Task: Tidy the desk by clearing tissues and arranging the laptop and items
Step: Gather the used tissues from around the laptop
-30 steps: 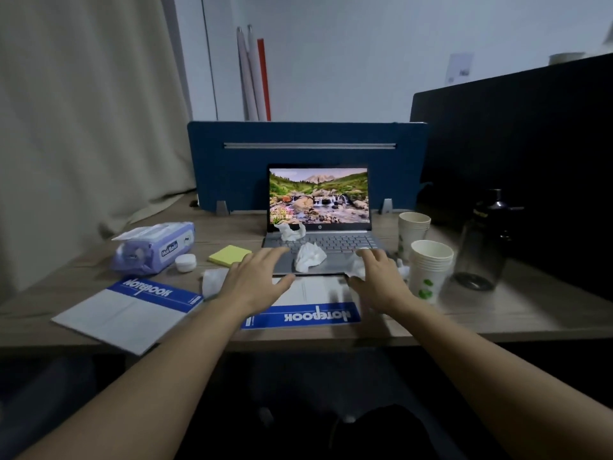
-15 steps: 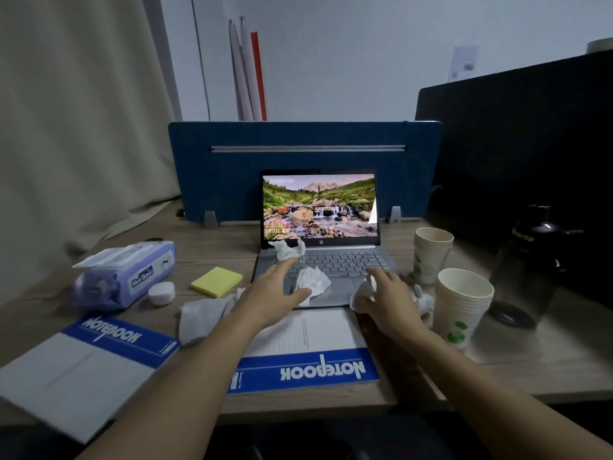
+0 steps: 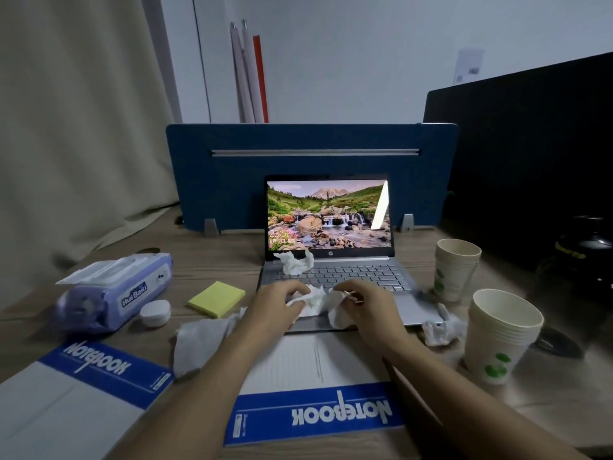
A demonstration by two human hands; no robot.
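Both hands have closed in since a moment ago: they were spread apart over the laptop's front edge, and now they meet over the palm rest with tissue bunched between them. The left hand curls its fingers round a crumpled tissue, and the right hand pinches a second wad that touches the first. Both wads lie on the laptop, just under the hands; its lid is up and the screen is lit.

Beyond the left hand, a third tissue ball sits at the far left corner of the keyboard, touching the bottom of the screen. Just left of the left wrist, a flattened tissue lies on the desk, partly under the forearm. To the right of the right hand, another crumpled tissue rests by the laptop's near corner, beside the nearer cup stack. A second cup stack stands farther back on that side.

Left of the left hand are a yellow sticky pad, a small white cap and a wipes pack with its lid flap raised. A notebook lies under both forearms, and another notebook lies off to the near left.
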